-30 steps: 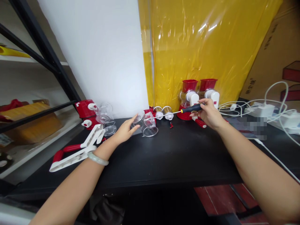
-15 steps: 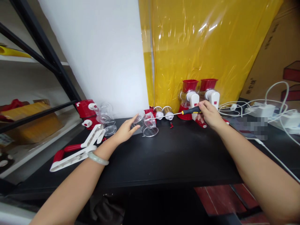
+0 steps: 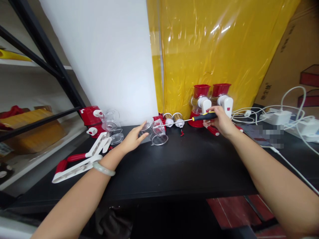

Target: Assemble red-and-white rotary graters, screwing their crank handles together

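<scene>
My right hand (image 3: 221,121) is closed on the black and yellow handle of a screwdriver (image 3: 205,116), held nearly level. Its metal shaft points left, and the tip is at a clear plastic part (image 3: 158,128) in front of a red piece. My left hand (image 3: 134,136) has thumb and fingers spread beside the clear parts at their left; whether it touches them I cannot tell. Two drum graters with white ends (image 3: 178,120) stand just right of the clear parts, and a small red piece (image 3: 182,133) lies in front of them.
Two red and white grinders (image 3: 201,90) stand behind my right hand. White cables, chargers (image 3: 282,117) and a phone-like device lie at right. At left are red housings (image 3: 91,116), clear parts and white crank handles (image 3: 79,168) on the black table (image 3: 174,172).
My right hand has shifted its fingers on the screwdriver handle, and the handle sits slightly higher. My left hand stays in nearly the same place.
</scene>
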`<action>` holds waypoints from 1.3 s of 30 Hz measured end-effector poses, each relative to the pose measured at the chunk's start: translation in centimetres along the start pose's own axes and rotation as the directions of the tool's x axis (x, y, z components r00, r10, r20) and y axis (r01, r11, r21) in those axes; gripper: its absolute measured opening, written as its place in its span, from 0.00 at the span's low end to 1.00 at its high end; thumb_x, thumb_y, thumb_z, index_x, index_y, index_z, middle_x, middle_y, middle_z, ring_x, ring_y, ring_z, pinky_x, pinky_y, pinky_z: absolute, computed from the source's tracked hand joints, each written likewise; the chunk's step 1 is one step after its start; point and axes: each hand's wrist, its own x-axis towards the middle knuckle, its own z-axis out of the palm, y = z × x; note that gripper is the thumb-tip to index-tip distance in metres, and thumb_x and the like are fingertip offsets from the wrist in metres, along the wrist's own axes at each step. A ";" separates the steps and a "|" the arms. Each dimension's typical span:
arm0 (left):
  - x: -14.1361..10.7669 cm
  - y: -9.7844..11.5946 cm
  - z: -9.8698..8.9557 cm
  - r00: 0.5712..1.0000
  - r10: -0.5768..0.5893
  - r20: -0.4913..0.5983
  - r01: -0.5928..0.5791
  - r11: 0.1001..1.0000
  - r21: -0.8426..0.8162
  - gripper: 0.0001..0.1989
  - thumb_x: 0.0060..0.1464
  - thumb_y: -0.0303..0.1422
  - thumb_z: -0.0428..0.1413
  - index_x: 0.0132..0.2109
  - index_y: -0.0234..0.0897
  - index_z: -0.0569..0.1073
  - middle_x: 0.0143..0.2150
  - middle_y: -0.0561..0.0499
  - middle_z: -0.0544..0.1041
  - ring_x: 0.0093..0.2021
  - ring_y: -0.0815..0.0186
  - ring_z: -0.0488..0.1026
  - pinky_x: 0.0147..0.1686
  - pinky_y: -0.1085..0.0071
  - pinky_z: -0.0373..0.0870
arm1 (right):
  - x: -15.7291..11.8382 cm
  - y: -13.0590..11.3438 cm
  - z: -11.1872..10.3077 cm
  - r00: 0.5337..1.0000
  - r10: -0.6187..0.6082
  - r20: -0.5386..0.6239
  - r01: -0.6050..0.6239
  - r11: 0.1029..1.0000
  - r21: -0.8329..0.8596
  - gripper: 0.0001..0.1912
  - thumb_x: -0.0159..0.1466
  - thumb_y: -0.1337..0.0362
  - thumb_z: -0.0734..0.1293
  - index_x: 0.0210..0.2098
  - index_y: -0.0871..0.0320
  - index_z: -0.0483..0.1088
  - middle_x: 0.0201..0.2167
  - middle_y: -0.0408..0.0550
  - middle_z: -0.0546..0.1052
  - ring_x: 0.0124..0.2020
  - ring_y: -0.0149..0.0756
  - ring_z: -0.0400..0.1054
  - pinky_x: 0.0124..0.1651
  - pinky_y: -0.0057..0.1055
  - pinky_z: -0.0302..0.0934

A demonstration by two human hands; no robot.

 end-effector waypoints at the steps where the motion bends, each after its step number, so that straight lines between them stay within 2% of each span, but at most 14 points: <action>1: 0.0 0.0 0.0 1.000 0.001 -0.002 -0.001 1.000 -0.005 0.36 0.61 0.51 0.46 0.69 0.36 0.53 0.67 0.40 0.62 0.64 0.54 0.62 0.63 0.56 0.57 | 0.0 -0.1 0.1 1.000 -0.019 -0.001 0.019 0.998 0.063 0.17 0.57 0.51 0.68 0.38 0.49 0.59 0.29 0.39 0.73 0.24 0.35 0.72 0.23 0.34 0.67; 3: 0.0 0.0 0.0 1.000 0.007 -0.003 -0.007 1.000 -0.011 0.36 0.61 0.51 0.46 0.69 0.36 0.53 0.67 0.40 0.62 0.65 0.54 0.62 0.63 0.55 0.57 | -0.1 -0.2 0.2 0.998 -0.056 0.009 0.055 0.994 0.095 0.20 0.54 0.54 0.71 0.39 0.48 0.58 0.32 0.39 0.74 0.26 0.35 0.73 0.26 0.34 0.69; 8: 0.0 0.2 -0.1 1.000 0.020 -0.001 -0.020 1.000 0.012 0.36 0.61 0.51 0.45 0.69 0.35 0.53 0.66 0.40 0.64 0.64 0.53 0.63 0.63 0.56 0.57 | -0.3 -0.5 0.0 0.999 0.033 0.038 -0.028 0.993 -0.113 0.15 0.62 0.47 0.62 0.37 0.52 0.62 0.17 0.37 0.68 0.12 0.31 0.62 0.15 0.29 0.58; 11: 0.0 0.2 -0.1 1.000 0.010 -0.002 -0.010 1.000 0.010 0.37 0.61 0.52 0.45 0.69 0.34 0.53 0.67 0.39 0.62 0.64 0.54 0.62 0.63 0.57 0.57 | -0.2 -0.5 0.1 0.999 0.016 0.035 -0.018 0.998 0.062 0.13 0.58 0.53 0.66 0.38 0.50 0.59 0.28 0.41 0.74 0.25 0.37 0.72 0.23 0.34 0.67; 13: 0.0 0.1 0.0 1.000 0.004 0.001 -0.004 1.000 0.004 0.37 0.61 0.51 0.45 0.69 0.34 0.53 0.67 0.39 0.62 0.64 0.54 0.62 0.63 0.57 0.57 | -0.2 -0.5 0.2 0.999 -0.026 0.033 0.021 0.989 0.145 0.20 0.52 0.59 0.70 0.39 0.48 0.57 0.34 0.41 0.74 0.31 0.37 0.74 0.29 0.36 0.70; 17: 0.0 0.0 0.0 1.000 0.023 -0.002 -0.023 1.000 0.007 0.36 0.61 0.51 0.46 0.69 0.35 0.53 0.66 0.40 0.63 0.64 0.54 0.62 0.63 0.57 0.57 | -0.3 -0.3 0.1 1.000 0.012 0.018 -0.011 0.999 -0.041 0.16 0.58 0.51 0.67 0.39 0.50 0.60 0.19 0.35 0.68 0.13 0.30 0.62 0.19 0.32 0.63; 19: 0.0 0.0 0.0 1.000 0.025 0.000 -0.025 1.000 0.012 0.36 0.61 0.51 0.46 0.70 0.37 0.52 0.66 0.40 0.63 0.64 0.54 0.63 0.62 0.56 0.57 | -0.3 -0.2 -0.1 0.999 0.045 0.009 -0.044 0.996 -0.078 0.16 0.62 0.46 0.62 0.37 0.51 0.62 0.15 0.34 0.63 0.10 0.30 0.57 0.18 0.33 0.61; 24: 0.0 0.2 0.0 1.000 0.007 -0.002 -0.007 1.000 -0.014 0.36 0.61 0.51 0.46 0.69 0.35 0.53 0.67 0.40 0.62 0.65 0.54 0.62 0.63 0.56 0.57 | -0.1 -0.4 0.1 1.000 -0.006 0.022 0.003 0.989 0.145 0.23 0.50 0.55 0.72 0.39 0.47 0.58 0.33 0.39 0.73 0.30 0.37 0.73 0.29 0.37 0.70; 26: 0.0 0.1 0.0 1.000 0.012 -0.003 -0.012 1.000 -0.020 0.36 0.61 0.51 0.46 0.69 0.36 0.53 0.67 0.40 0.62 0.65 0.54 0.62 0.63 0.56 0.56 | -0.2 -0.4 0.1 0.999 -0.036 0.036 0.033 0.996 0.077 0.22 0.52 0.55 0.73 0.40 0.46 0.58 0.29 0.37 0.72 0.25 0.35 0.71 0.28 0.36 0.70; 28: 0.0 0.0 0.0 1.000 0.015 -0.002 -0.015 1.000 -0.013 0.36 0.61 0.51 0.46 0.69 0.36 0.53 0.67 0.41 0.62 0.65 0.53 0.62 0.63 0.55 0.57 | -0.2 -0.2 0.0 0.998 -0.023 0.052 0.024 0.999 -0.026 0.17 0.58 0.49 0.67 0.40 0.48 0.61 0.18 0.34 0.66 0.15 0.31 0.62 0.24 0.35 0.67; 30: 0.0 -0.1 0.0 1.000 0.009 0.000 -0.009 1.000 -0.004 0.36 0.61 0.51 0.46 0.69 0.37 0.53 0.67 0.41 0.62 0.64 0.53 0.62 0.63 0.55 0.57 | -0.1 0.0 -0.1 0.998 0.019 0.061 -0.016 0.999 -0.048 0.18 0.62 0.44 0.61 0.39 0.50 0.62 0.15 0.34 0.62 0.12 0.31 0.59 0.22 0.37 0.66; 33: 0.0 0.0 0.0 1.000 0.001 0.001 -0.001 1.000 0.004 0.36 0.61 0.52 0.45 0.69 0.37 0.53 0.67 0.41 0.62 0.64 0.53 0.63 0.62 0.55 0.58 | 0.0 -0.1 -0.1 0.998 0.035 0.056 -0.039 0.997 0.062 0.17 0.58 0.47 0.66 0.39 0.49 0.59 0.26 0.39 0.70 0.23 0.36 0.71 0.27 0.38 0.69; 35: 0.0 0.0 0.0 1.000 0.005 0.002 -0.005 1.000 0.006 0.36 0.61 0.52 0.45 0.69 0.36 0.53 0.67 0.40 0.62 0.65 0.53 0.62 0.62 0.56 0.58 | 0.0 -0.2 0.0 0.999 -0.014 0.032 0.011 0.996 0.093 0.20 0.54 0.53 0.70 0.40 0.47 0.58 0.33 0.39 0.71 0.28 0.35 0.72 0.28 0.37 0.70; 39: 0.0 0.1 -0.1 1.000 0.019 0.000 -0.019 1.000 0.014 0.36 0.61 0.51 0.45 0.69 0.36 0.53 0.67 0.40 0.62 0.65 0.54 0.62 0.63 0.56 0.57 | -0.2 -0.3 0.0 1.000 -0.003 0.022 0.005 0.997 -0.071 0.16 0.60 0.47 0.64 0.40 0.49 0.61 0.21 0.37 0.66 0.14 0.29 0.62 0.18 0.30 0.63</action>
